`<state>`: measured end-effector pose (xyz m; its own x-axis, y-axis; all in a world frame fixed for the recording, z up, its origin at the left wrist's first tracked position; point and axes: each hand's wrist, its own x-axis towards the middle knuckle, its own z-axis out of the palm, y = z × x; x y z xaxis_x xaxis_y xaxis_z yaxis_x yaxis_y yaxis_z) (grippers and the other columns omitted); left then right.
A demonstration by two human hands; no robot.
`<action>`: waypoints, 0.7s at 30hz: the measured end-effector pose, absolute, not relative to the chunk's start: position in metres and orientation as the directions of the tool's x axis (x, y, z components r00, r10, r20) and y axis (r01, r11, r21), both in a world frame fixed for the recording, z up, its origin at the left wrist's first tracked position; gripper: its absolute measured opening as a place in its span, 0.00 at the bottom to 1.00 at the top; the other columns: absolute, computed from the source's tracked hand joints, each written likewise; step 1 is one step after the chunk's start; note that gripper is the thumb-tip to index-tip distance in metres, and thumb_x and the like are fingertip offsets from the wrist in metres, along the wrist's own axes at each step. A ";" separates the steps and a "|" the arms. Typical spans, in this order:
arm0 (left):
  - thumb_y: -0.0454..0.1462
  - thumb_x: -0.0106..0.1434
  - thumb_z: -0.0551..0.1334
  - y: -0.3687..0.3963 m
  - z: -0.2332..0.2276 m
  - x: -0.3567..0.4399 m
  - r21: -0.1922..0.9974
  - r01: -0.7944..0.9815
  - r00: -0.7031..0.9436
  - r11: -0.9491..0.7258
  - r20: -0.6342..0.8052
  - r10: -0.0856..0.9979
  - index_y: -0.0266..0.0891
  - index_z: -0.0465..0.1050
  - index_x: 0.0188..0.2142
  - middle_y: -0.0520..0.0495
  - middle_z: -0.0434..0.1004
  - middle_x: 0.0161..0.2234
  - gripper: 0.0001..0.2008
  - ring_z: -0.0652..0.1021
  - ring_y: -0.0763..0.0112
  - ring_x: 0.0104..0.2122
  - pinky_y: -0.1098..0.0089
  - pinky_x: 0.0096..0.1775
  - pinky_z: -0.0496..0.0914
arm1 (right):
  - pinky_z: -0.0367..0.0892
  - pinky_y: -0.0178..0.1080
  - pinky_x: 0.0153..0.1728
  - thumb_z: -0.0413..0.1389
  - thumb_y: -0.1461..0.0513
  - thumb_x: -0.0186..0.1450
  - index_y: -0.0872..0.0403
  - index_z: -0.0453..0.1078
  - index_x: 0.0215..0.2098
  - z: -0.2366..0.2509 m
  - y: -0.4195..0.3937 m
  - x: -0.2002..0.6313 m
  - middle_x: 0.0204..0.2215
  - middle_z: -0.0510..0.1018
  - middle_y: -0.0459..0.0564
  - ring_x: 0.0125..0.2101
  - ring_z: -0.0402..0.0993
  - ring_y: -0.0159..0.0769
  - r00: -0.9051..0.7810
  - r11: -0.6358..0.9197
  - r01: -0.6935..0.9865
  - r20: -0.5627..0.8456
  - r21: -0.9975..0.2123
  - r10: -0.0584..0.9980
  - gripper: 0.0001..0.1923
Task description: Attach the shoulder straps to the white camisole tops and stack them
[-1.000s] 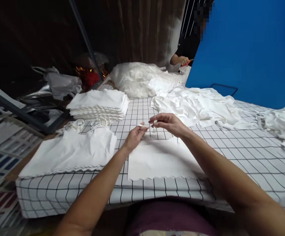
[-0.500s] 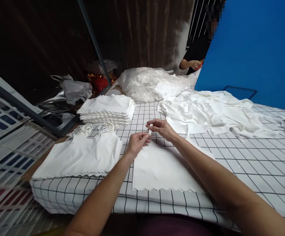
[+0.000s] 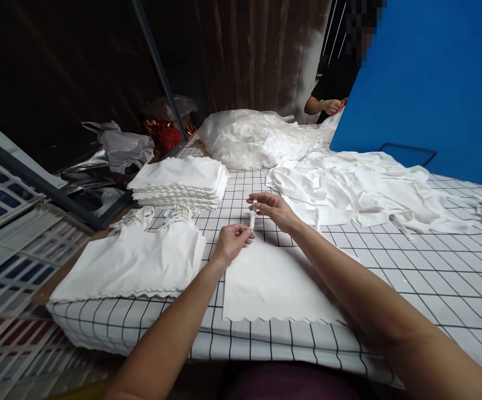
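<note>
Now both hands, left (image 3: pixel 231 241) & right (image 3: pixel 275 210), pinch a white strip (image 3: pixel 252 220) above cloth sheet (image 3: pixel 272 283).

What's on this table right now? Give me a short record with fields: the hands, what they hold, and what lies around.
Left hand: left hand pinches the lower end of a white strip
Right hand: right hand pinches the strip's upper end
Under the hands: flat white cloth piece with a scalloped near edge
Left side: flat pile of cloth; behind it a neat stack of folded cloths
Right side: loose white scraps
Surface: checked tablecloth
Far end: another person's hand
</note>
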<state>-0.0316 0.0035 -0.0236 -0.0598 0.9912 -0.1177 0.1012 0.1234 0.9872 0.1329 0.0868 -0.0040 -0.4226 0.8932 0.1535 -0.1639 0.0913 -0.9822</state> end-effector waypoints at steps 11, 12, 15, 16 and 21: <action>0.37 0.56 0.67 0.003 -0.022 -0.034 0.963 0.235 -0.111 0.129 -0.105 0.988 0.35 0.78 0.28 0.49 0.75 0.20 0.06 0.75 0.71 0.25 0.70 0.30 0.71 | 0.70 0.42 0.39 0.60 0.66 0.61 0.56 0.75 0.41 -0.011 0.125 0.125 0.33 0.80 0.52 0.30 0.74 0.35 -0.388 0.189 0.287 0.066 -0.939 0.919 0.10; 0.38 0.56 0.67 0.003 -0.022 -0.034 0.962 0.240 -0.114 0.127 -0.102 0.988 0.35 0.78 0.28 0.49 0.74 0.20 0.07 0.74 0.72 0.24 0.70 0.29 0.70 | 0.68 0.42 0.40 0.60 0.67 0.60 0.56 0.75 0.41 -0.009 0.122 0.126 0.32 0.78 0.52 0.31 0.73 0.36 -0.362 0.215 0.322 0.090 -0.922 0.928 0.10; 0.38 0.57 0.67 0.004 -0.024 -0.034 0.964 0.243 -0.108 0.105 -0.081 0.991 0.34 0.77 0.27 0.49 0.73 0.20 0.08 0.72 0.74 0.23 0.72 0.27 0.67 | 0.64 0.41 0.43 0.59 0.64 0.62 0.55 0.75 0.40 -0.001 0.104 0.134 0.36 0.76 0.53 0.36 0.69 0.37 -0.310 0.316 0.391 0.199 -0.864 0.930 0.08; 0.39 0.57 0.67 0.004 -0.024 -0.033 0.967 0.239 -0.101 0.093 -0.070 0.992 0.34 0.77 0.28 0.50 0.73 0.21 0.08 0.72 0.74 0.23 0.73 0.26 0.66 | 0.63 0.40 0.41 0.59 0.61 0.63 0.55 0.74 0.40 0.001 0.095 0.136 0.36 0.75 0.52 0.35 0.68 0.36 -0.329 0.361 0.415 0.232 -0.835 0.915 0.07; 0.42 0.58 0.66 0.003 -0.021 -0.029 0.985 0.161 -0.025 -0.061 0.066 0.997 0.36 0.78 0.34 0.51 0.73 0.24 0.10 0.73 0.75 0.25 0.75 0.28 0.67 | 0.53 0.35 0.25 0.58 0.46 0.63 0.54 0.66 0.25 0.005 0.050 0.147 0.19 0.63 0.42 0.22 0.57 0.28 -0.473 0.271 0.457 0.027 -0.847 0.881 0.21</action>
<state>-0.0294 0.0030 -0.0214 -0.0254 0.9975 0.0663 0.1606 -0.0614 0.9851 0.1475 0.0501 0.0054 -0.4730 0.8807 0.0265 0.4575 0.2712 -0.8468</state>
